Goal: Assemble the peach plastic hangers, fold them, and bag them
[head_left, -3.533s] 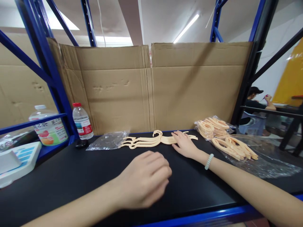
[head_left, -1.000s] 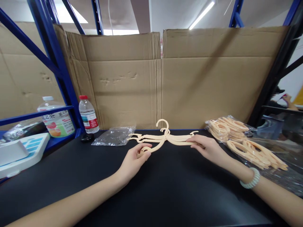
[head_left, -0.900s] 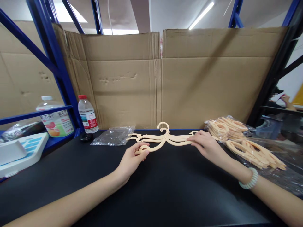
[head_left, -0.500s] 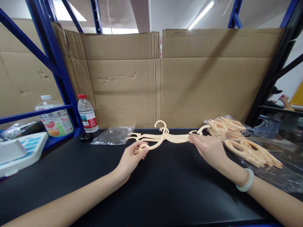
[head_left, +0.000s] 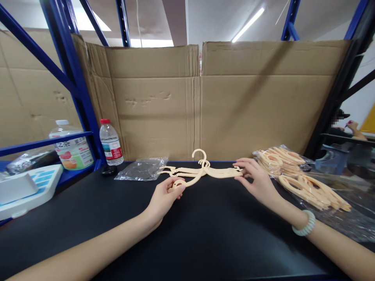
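From the head view, the left hand (head_left: 162, 199) pinches the round end of one cream plastic hanger (head_left: 187, 181) between thumb and fingers (head_left: 178, 189), and this piece slants up to the small stack of cream plastic hangers (head_left: 202, 171) lying just beyond the fingertips on the black desk (head_left: 205, 238). The right hand (head_left: 258, 182) has its fingers loosely spread, the tips resting on the stack's right arm.

The hooks of the stack look interlocked, so a pull from the left could well drag the whole stack along or flick it sideways. Just left of the left fingers lies a crumpled clear plastic bag (head_left: 142, 170), which could get swept aside. Right of the right fingers, bagged bundles of cream hangers (head_left: 293, 171) sit near enough to snag.
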A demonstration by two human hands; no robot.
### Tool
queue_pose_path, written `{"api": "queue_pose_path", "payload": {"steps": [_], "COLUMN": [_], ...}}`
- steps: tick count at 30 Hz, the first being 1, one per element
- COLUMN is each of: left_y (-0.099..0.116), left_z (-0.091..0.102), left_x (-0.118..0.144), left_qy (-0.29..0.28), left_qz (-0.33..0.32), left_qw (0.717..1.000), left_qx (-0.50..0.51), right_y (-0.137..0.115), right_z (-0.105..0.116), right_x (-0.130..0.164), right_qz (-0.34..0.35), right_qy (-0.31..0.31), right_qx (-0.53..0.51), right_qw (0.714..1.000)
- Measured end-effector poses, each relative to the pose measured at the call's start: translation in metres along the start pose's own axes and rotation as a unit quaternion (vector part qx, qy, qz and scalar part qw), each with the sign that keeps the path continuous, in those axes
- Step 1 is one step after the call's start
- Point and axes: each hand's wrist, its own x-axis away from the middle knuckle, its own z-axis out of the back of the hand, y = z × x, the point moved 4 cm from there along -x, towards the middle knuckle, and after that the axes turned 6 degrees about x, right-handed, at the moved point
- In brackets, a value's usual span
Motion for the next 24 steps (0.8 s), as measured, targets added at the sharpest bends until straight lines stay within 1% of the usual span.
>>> {"api": "queue_pose_path", "payload": {"steps": [2, 5, 8, 11, 15, 17, 20, 22, 24], "left_y": [0.0, 0.0, 0.0, 0.001, 0.004, 0.005, 0.006, 0.006, 0.005], "left_z": [0.0, 0.001, 0.002, 0.001, -0.005, -0.01, -0.017, -0.021, -0.024], "left_x": [0.0, 0.0, 0.0, 0.002, 0.005, 0.007, 0.01, 0.012, 0.013], "left_qy": [0.001, 0.012, 0.037, 0.058, 0.044, 0.027, -0.003, -0.022, -0.039], "left_qz": [0.0, 0.002, -0.004, -0.003, 0.02, 0.027, 0.031, 0.03, 0.028], "left_qw": [1.0, 1.0, 0.998, 0.996, 0.996, 0.996, 0.997, 0.997, 0.997], "left_qx": [0.003, 0.012, 0.04, 0.068, 0.078, 0.077, 0.065, 0.062, 0.065], "right_y": [0.008, 0.015, 0.02, 0.021, 0.015, 0.009, -0.004, -0.014, -0.023], "right_z": [-0.005, -0.01, -0.011, -0.01, -0.012, -0.015, -0.022, -0.027, -0.031], "right_x": [-0.001, -0.002, -0.001, 0.0, 0.003, 0.004, 0.005, 0.006, 0.008], "right_qz": [-0.058, -0.115, -0.176, -0.234, -0.282, -0.291, -0.264, -0.229, -0.193], "right_qy": [-0.036, -0.079, -0.068, -0.055, -0.042, -0.039, -0.058, -0.094, -0.15], "right_qx": [-0.087, -0.191, -0.253, -0.314, -0.377, -0.392, -0.4, -0.396, -0.385], "right_qw": [0.994, 0.972, 0.949, 0.919, 0.881, 0.872, 0.876, 0.884, 0.89]}}
